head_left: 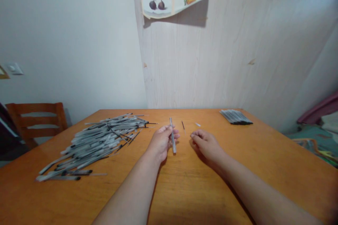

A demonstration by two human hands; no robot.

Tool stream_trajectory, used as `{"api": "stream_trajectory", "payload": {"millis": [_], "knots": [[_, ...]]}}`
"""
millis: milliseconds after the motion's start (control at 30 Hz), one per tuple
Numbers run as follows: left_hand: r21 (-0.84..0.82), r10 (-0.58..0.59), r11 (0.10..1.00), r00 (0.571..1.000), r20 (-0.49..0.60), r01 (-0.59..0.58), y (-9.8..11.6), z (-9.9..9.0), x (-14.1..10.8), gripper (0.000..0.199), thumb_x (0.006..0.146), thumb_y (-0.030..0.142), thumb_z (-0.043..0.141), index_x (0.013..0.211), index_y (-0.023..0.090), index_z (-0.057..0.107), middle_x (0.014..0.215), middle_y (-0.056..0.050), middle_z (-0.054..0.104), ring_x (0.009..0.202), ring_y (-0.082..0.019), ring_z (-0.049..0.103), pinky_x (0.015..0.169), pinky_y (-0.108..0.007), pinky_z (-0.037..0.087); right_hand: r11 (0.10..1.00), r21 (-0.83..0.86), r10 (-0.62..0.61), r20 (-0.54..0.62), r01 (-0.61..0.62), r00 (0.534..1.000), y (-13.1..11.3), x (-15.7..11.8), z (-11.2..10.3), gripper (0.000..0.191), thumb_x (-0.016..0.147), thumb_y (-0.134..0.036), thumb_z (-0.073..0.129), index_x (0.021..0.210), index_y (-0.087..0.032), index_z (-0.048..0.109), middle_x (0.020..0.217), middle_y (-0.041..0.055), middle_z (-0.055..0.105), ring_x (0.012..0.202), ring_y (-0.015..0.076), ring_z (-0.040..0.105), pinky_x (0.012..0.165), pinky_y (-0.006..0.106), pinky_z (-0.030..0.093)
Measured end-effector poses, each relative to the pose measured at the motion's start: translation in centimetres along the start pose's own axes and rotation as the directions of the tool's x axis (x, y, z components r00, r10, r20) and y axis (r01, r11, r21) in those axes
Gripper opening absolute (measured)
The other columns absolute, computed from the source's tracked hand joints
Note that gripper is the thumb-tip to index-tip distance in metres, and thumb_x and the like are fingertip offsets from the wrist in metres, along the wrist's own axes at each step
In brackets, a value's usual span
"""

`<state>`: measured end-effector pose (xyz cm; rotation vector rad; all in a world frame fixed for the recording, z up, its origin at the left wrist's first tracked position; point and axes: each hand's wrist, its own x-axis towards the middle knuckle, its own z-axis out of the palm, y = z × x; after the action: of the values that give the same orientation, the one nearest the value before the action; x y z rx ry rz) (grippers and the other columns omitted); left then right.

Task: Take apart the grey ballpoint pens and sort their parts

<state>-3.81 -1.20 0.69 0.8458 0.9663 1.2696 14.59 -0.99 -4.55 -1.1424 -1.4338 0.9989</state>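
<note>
Head view: left hand angles a grey tube upright-ish, fingers curled.

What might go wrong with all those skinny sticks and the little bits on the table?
The small white piece and thin black piece lie loose close to the right hand, so a bump might send them rolling. The sticks in the big pile point every which way, so pulling one out might drag others along. The grey tube could slip if the left hand loosens.
</note>
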Motion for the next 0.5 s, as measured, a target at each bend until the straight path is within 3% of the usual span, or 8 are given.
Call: {"api": "stream_trajectory", "payload": {"millis": [233,400,500], "knots": [[-0.108,0.007,0.994,1.000,-0.017,-0.009,0.2,0.3,-0.1,0.009,0.090,0.020,0.057,0.099,0.017,0.056,0.090,-0.009,0.071,0.074,-0.014,0.070,0.065,-0.023,0.054,0.972,0.186,0.103,0.223,-0.146,0.969,-2.3,-2.2,2.5,0.037,0.087,-0.052,0.059,0.079,-0.017,0.060,0.072,0.0031,0.066,0.052,0.0097,0.053,0.054,0.025,0.040],[-0.124,0.018,0.992,1.000,0.018,-0.016,-0.1,0.6,-0.3,0.013,0.090,0.022,0.059,0.101,0.018,0.056,0.095,-0.010,0.072,0.080,-0.015,0.071,0.068,-0.023,0.054,0.947,0.234,0.131,0.345,-0.220,0.930,-2.7,-2.8,3.1,0.037,0.087,-0.052,0.061,0.084,-0.016,0.061,0.071,0.0027,0.068,0.049,0.0075,0.053,0.050,0.022,0.036],[-0.113,0.019,0.994,0.999,0.042,-0.014,-0.2,0.8,-0.5,0.017,0.090,0.024,0.060,0.105,0.018,0.056,0.097,-0.010,0.072,0.080,-0.016,0.071,0.064,-0.023,0.054,0.926,0.257,0.171,0.367,-0.276,0.915,-2.9,-2.8,3.0,0.035,0.086,-0.051,0.064,0.084,-0.016,0.059,0.067,0.0023,0.068,0.045,0.0065,0.051,0.043,0.019,0.026]]}}
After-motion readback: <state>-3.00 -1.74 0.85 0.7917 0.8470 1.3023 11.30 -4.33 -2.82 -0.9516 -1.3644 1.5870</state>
